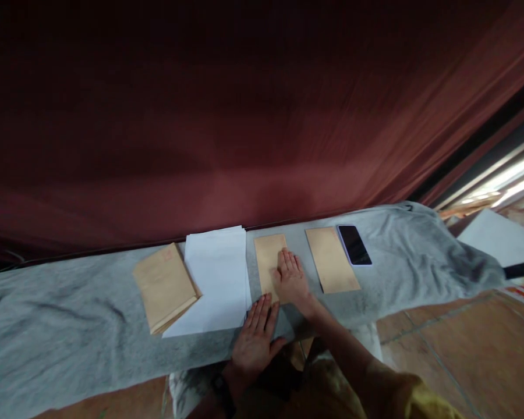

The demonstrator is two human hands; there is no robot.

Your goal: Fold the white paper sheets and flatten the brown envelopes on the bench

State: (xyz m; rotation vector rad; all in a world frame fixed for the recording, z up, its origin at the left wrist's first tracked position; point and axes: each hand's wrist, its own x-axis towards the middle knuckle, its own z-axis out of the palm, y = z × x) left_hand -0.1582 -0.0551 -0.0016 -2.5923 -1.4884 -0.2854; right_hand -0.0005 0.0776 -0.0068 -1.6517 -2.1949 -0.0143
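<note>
A brown paper envelope (265, 256) lies flat in front of me on the grey cloth. My right hand (291, 278) rests on its right side with the fingers stretched out. At the envelope's lower left corner lies my left hand (255, 340), fingers extended and palm down, its fingertips by the near edge. To the right is a second brown envelope (332, 262), flat and apart from both hands. On the left, white paper sheets (216, 273) lie in a stack, and a pile of brown envelopes (163, 282) overlaps their left edge.
A phone (354, 244) with a dark screen lies right of the second envelope. The grey cloth (402, 256) covers a long narrow surface and is wrinkled at both ends. Behind it hangs a dark red curtain (262, 192). Tiled floor (463, 349) shows below.
</note>
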